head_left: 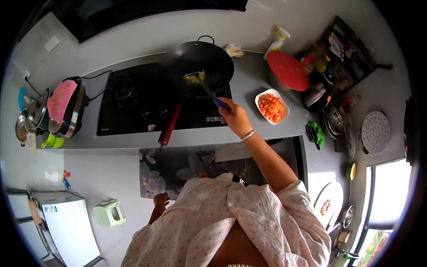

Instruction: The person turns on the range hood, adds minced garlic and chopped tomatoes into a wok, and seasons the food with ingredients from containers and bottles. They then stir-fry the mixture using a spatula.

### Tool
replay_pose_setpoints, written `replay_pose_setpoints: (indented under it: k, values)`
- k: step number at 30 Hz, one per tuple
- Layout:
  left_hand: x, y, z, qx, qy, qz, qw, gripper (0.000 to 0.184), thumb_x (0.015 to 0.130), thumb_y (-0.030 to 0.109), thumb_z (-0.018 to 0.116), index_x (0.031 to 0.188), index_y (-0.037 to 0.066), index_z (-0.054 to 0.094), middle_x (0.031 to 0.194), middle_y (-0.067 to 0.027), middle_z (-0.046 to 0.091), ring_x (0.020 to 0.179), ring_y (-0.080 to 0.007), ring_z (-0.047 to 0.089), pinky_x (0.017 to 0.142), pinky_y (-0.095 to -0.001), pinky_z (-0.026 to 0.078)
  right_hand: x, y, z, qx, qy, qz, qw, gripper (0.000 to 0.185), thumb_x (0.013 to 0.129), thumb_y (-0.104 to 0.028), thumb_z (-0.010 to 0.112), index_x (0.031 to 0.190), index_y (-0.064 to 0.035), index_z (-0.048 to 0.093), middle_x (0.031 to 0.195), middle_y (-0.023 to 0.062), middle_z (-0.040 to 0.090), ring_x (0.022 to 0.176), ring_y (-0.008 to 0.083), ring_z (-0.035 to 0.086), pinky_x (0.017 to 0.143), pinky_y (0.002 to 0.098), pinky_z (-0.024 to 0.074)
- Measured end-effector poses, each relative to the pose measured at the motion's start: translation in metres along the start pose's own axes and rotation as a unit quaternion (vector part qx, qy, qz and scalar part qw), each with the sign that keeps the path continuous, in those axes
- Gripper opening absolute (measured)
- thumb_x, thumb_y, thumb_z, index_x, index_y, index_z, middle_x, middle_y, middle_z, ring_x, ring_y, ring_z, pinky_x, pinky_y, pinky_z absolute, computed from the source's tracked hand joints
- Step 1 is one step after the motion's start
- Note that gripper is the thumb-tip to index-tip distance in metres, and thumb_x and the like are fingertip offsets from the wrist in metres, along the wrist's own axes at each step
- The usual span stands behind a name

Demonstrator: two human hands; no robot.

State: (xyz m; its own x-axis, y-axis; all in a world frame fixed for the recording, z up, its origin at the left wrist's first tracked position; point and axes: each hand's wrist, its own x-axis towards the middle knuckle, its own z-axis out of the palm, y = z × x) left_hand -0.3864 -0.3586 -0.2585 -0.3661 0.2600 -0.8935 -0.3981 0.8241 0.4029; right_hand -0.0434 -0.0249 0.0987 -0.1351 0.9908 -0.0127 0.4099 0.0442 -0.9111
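No wording legible. Black hob (133, 119): pale mark (105, 129) front left, white print (214, 119) front right, small sticker (151, 127) between, all too small. Fridge label (51, 208) on white fridge (73, 236), appliance label (74, 116) on dark countertop appliance (80, 99): unreadable.

Green stool (103, 214) near a white fridge (72, 231), probably.

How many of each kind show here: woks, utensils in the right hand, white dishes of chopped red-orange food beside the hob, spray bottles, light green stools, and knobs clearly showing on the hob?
Wok: 1
Utensil in the right hand: 1
White dish: 1
Spray bottle: 1
Light green stool: 1
Knobs: 2
Total: 7
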Motion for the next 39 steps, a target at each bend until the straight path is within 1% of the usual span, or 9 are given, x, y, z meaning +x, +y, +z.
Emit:
replay_pose_setpoints:
  k: [3,11,20,22,24,28,31,37,39]
  values:
    - [-0.004,0.002,0.012,-0.001,-0.008,0.024,1.000,0.018,0.078,0.021,0.068,0.087,0.008,0.061,0.079,-0.0040,0.064,0.074,-0.0209,0.064,0.065,-0.0359,0.050,0.001,0.003,-0.008,0.173,-0.091,0.083,0.977,0.052,0.092,-0.023,0.058,0.137,-0.0043,0.040,0.108,0.0112,0.061,0.074,0.0136,0.066,0.045,0.0227,0.0481]
    - [0.029,-0.006,0.022,-0.006,-0.154,0.027,0.988,0.013,0.081,0.017,0.065,0.088,0.006,0.061,0.083,-0.0055,0.063,0.078,-0.0238,0.064,0.069,-0.0386,0.051,-0.024,0.063,-0.047,0.224,-0.021,0.103,0.969,0.052,0.095,-0.040,0.052,0.132,-0.0026,0.046,0.116,0.0141,0.060,0.087,0.0211,0.067,0.063,0.0302,0.0564]
    - [0.021,-0.021,0.018,0.370,-0.145,0.439,0.806,0.011,0.083,0.011,0.062,0.092,0.005,0.062,0.090,-0.0070,0.064,0.085,-0.0253,0.064,0.075,-0.0427,0.053,-0.035,0.242,-0.123,0.374,0.232,0.286,0.851,0.036,0.092,-0.013,0.055,0.120,0.0062,0.043,0.095,0.0167,0.061,0.076,0.0286,0.068,0.063,0.0390,0.0595]
    - [0.002,-0.016,0.027,0.353,-0.157,0.314,0.867,0.013,0.084,0.009,0.060,0.096,0.004,0.061,0.095,-0.0078,0.064,0.089,-0.0262,0.064,0.078,-0.0440,0.053,-0.020,0.259,-0.127,0.422,0.265,0.278,0.821,0.039,0.090,-0.011,0.057,0.118,0.0091,0.040,0.094,0.0199,0.060,0.072,0.0314,0.068,0.064,0.0415,0.0605]
    - [-0.040,-0.011,0.046,-0.110,-0.103,0.039,0.988,0.020,0.084,0.011,0.062,0.102,0.005,0.059,0.098,-0.0083,0.064,0.093,-0.0276,0.065,0.078,-0.0434,0.053,-0.003,0.284,-0.131,0.465,0.235,0.278,0.807,0.027,0.089,-0.008,0.053,0.111,0.0075,0.048,0.093,0.0208,0.064,0.077,0.0333,0.069,0.069,0.0421,0.0604]
    - [-0.062,-0.022,0.053,-0.152,-0.073,0.056,0.984,0.025,0.084,0.012,0.063,0.106,0.005,0.058,0.099,-0.0085,0.065,0.093,-0.0287,0.065,0.078,-0.0433,0.053,0.016,0.272,-0.130,0.430,0.278,0.268,0.816,0.030,0.085,-0.006,0.052,0.114,0.0027,0.053,0.094,0.0172,0.065,0.072,0.0304,0.068,0.059,0.0385,0.0610]
    - [-0.062,-0.037,0.053,0.065,-0.097,0.248,0.962,0.024,0.083,0.014,0.063,0.105,0.005,0.058,0.099,-0.0092,0.065,0.093,-0.0292,0.065,0.078,-0.0436,0.053,0.020,0.277,-0.133,0.422,0.270,0.288,0.816,0.027,0.085,-0.006,0.053,0.112,-0.0008,0.055,0.090,0.0141,0.065,0.065,0.0249,0.066,0.055,0.0345,0.0593]
    - [-0.069,-0.074,0.055,-0.212,-0.035,0.032,0.976,0.025,0.082,0.009,0.063,0.106,0.004,0.058,0.094,-0.0101,0.065,0.089,-0.0292,0.066,0.075,-0.0420,0.054,0.020,0.285,-0.153,0.518,0.223,0.279,0.777,0.024,0.086,-0.009,0.053,0.108,-0.0016,0.055,0.088,0.0113,0.064,0.066,0.0223,0.065,0.053,0.0328,0.0565]
    - [-0.039,-0.100,0.041,-0.292,-0.149,0.015,0.945,0.025,0.082,0.008,0.063,0.106,0.004,0.058,0.094,-0.0102,0.066,0.086,-0.0293,0.067,0.075,-0.0421,0.055,0.020,0.285,-0.160,0.554,0.191,0.272,0.764,0.024,0.088,-0.010,0.052,0.110,-0.0013,0.054,0.090,0.0101,0.065,0.071,0.0219,0.065,0.055,0.0319,0.0567]
